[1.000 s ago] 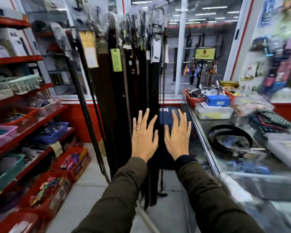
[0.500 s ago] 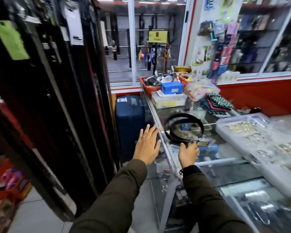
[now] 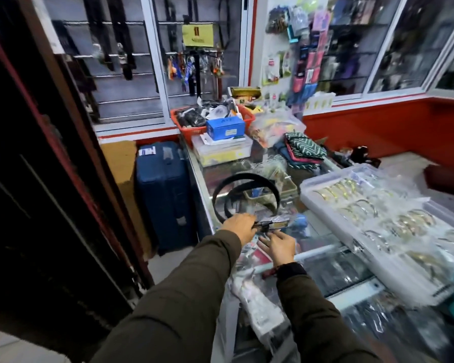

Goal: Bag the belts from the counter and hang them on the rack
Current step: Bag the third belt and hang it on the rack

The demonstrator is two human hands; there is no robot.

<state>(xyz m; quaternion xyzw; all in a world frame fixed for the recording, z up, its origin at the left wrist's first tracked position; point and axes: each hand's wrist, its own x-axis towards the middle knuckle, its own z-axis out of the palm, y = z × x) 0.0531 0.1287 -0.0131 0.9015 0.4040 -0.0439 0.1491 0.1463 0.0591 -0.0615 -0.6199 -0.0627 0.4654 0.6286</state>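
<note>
A black belt [image 3: 247,179] lies coiled on the glass counter [image 3: 325,260], its buckle end [image 3: 271,226] pointing toward me. My left hand [image 3: 238,227] is closed over the strap just left of the buckle. From below, my right hand [image 3: 279,244] holds the buckle end with curled fingers. A pile of clear plastic bags [image 3: 257,307] hangs over the counter's near edge under my right forearm. The rack of hanging dark belts [image 3: 37,179] fills the left side, blurred and close.
A clear tray of bangles [image 3: 378,213] takes up the counter's right side. At the far end stand a red basket [image 3: 192,129], a blue box [image 3: 224,128] and folded cloths [image 3: 303,150]. A blue suitcase [image 3: 163,195] stands on the floor between rack and counter.
I have turned from the belt rack to the counter. My left hand moved from the counter's edge onto the belt, and both hands now meet at its buckle end.
</note>
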